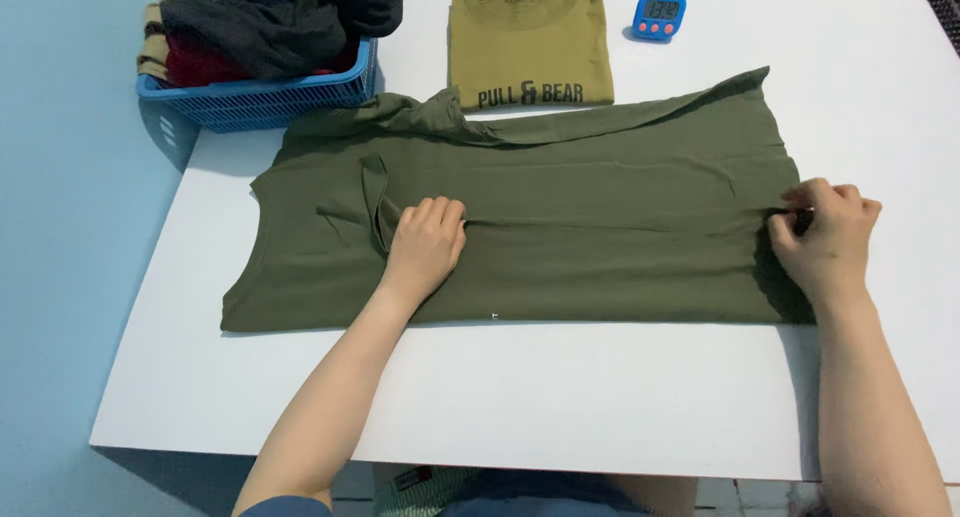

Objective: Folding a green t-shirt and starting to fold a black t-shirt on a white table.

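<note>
The left hand (425, 245) lies nearly flat, fingers curled a little, pinching or pressing a crease in the dark green shirt (560, 237) near its collar end. The right hand (825, 239) is closed in a pinch on the same crease at the hem, close to the desk's right edge. Between them the shirt lies spread sideways across the middle of the white desk (560, 407); its far long edge is already turned in, though the near part seems not yet folded. Toward the far edge sits an olive shirt (530, 42), fully folded, beside a small blue timer (658, 15). At the far left corner, a blue basket (270, 92) holds heaped clothes, not folded.
</note>
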